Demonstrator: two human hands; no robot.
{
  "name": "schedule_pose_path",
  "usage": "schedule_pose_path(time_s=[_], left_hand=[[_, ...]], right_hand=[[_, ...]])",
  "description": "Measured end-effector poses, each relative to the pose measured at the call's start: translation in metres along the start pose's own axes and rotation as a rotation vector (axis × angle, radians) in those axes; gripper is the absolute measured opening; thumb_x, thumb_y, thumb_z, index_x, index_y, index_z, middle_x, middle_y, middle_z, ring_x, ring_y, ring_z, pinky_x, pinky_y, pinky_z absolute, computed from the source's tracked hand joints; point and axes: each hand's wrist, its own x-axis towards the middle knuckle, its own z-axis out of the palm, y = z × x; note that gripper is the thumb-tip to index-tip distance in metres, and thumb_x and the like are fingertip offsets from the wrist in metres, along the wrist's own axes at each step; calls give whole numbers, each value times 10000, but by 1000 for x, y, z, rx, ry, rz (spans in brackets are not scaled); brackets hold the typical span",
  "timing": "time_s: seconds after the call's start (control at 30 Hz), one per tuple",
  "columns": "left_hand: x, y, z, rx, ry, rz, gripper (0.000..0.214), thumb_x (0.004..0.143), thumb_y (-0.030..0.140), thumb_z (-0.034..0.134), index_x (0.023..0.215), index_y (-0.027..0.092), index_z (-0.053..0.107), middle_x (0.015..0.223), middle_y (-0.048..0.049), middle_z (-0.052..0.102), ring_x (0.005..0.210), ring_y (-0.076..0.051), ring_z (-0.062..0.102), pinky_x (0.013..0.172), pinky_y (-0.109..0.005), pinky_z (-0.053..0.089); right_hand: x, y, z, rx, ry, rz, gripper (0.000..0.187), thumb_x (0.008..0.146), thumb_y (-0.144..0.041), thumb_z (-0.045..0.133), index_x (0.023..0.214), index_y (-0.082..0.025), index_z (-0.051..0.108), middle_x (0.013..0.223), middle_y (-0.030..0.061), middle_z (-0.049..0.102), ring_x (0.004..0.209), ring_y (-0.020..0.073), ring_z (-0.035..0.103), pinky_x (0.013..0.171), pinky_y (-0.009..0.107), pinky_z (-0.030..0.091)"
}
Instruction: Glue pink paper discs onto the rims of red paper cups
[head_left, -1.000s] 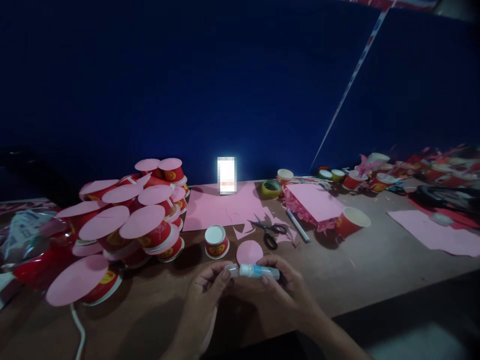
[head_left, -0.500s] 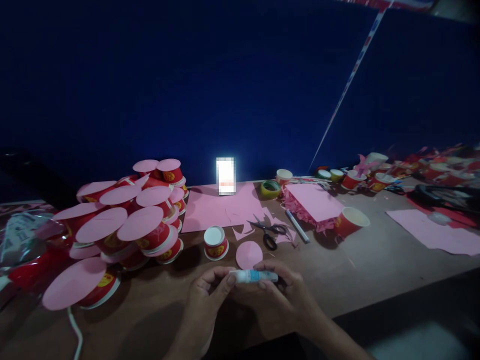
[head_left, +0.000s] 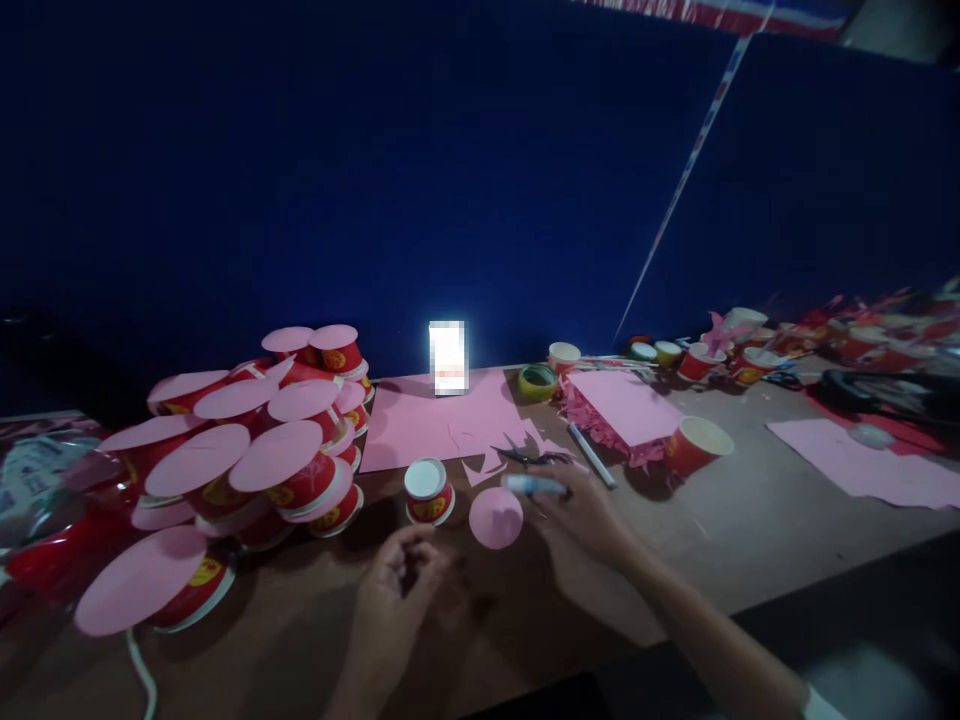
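Observation:
My right hand [head_left: 581,515] is closed round a small white glue tube [head_left: 534,485] with a blue label, held lying sideways just right of a pink paper circle [head_left: 496,517] on the brown table [head_left: 750,530]. My left hand [head_left: 397,580] hovers nearer to me, left of the circle, fingers curled in; whether it holds anything is hidden. A small red paper cup [head_left: 427,490] stands upside down just beyond the circle. Black scissors [head_left: 532,458] lie behind the glue tube.
A heap of red cups capped with pink discs [head_left: 247,450] fills the left. A pink sheet [head_left: 442,420], a bright phone [head_left: 448,357], tape roll [head_left: 538,382], pen [head_left: 591,455], fringed pink block [head_left: 622,410] and a tipped cup [head_left: 694,445] lie behind. More cups and pink paper [head_left: 870,465] sit right.
My hands have parted. The right hand carried the glue tube forward and right, beside the pink circle. The left hand let go of the tube's end and drew back.

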Motion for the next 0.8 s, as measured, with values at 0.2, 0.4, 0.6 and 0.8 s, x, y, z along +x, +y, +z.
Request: schedule_pose_path(time_s=[0.2, 0.4, 0.6, 0.8], left_hand=[[35, 2, -13, 233, 268, 225, 476, 595, 432, 734, 954, 187, 541, 924, -65, 596, 863, -224, 582, 753, -355, 483], [38, -7, -9, 345, 332, 311, 612, 620, 423, 715, 1132, 179, 485, 1116, -126, 556, 975, -270, 570, 814, -417, 475], [8, -12, -2, 641, 18, 493, 131, 784, 332, 582, 862, 230, 611, 928, -71, 627, 888, -234, 585, 804, -370, 455], [-1, -8, 24, 874, -311, 553, 353, 825, 230, 502, 1168, 240, 580, 1144, -84, 632, 1054, -258, 544, 905, -406, 419]], right_hand=[[67, 41, -17, -519, 195, 179, 288, 854, -315, 526, 1084, -176, 628, 1020, 108, 685, 924, 256, 610, 740, 324, 447], [90, 64, -9, -597, 151, 103, 294, 853, -319, 550, 1093, -171, 634, 1043, 112, 679, 992, 247, 578, 839, 329, 411], [55, 39, 2, -591, 119, -110, 303, 886, -254, 489, 1158, -174, 596, 1197, 103, 597, 1122, 256, 484, 968, 377, 356], [-3, 14, 40, -521, -128, -386, 355, 797, -196, 590, 1145, -125, 605, 1164, 129, 614, 1074, 282, 519, 941, 404, 434]])
